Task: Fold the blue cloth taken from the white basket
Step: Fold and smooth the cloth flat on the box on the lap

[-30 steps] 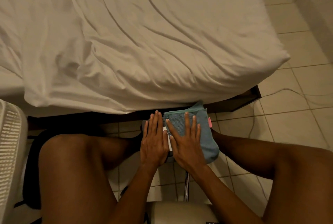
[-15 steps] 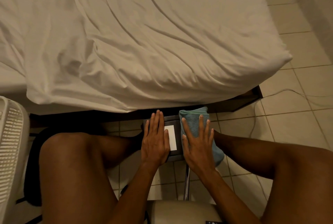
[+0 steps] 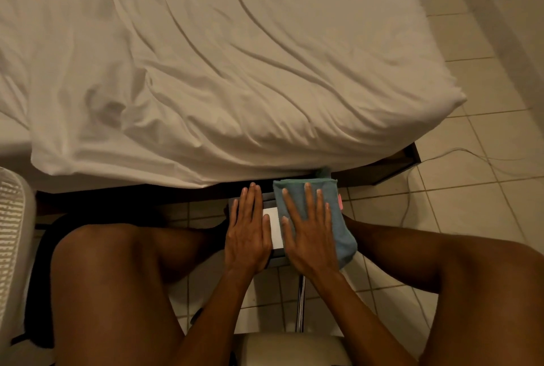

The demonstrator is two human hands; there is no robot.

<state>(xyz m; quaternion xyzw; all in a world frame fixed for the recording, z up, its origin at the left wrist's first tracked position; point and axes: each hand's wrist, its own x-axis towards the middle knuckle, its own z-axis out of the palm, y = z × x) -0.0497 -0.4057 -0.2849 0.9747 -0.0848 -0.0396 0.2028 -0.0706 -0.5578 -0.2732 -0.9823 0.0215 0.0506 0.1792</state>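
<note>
The blue cloth (image 3: pixel 343 233) lies folded into a narrow rectangle on a small dark stand (image 3: pixel 268 197) between my knees, with a pink tag (image 3: pixel 340 201) on its right edge. Its right part hangs over the stand's edge. My right hand (image 3: pixel 309 236) rests flat on the cloth, fingers spread, pressing it down. Beside it on the left, my left hand (image 3: pixel 248 236) lies flat on the stand, next to a white label (image 3: pixel 275 227), and does not touch the cloth. The white basket (image 3: pixel 11 233) stands at the far left edge.
A bed with a wrinkled white sheet (image 3: pixel 206 71) fills the space just beyond the stand. Tiled floor (image 3: pixel 471 203) lies to the right, crossed by a thin cable (image 3: pixel 410 189). My bare knees flank the stand, and a pale chair seat (image 3: pixel 288 348) is below.
The cloth, wider one second ago and reaching under my left hand, now lies narrower on the right. My right hand slid right over it, then back a little left.
</note>
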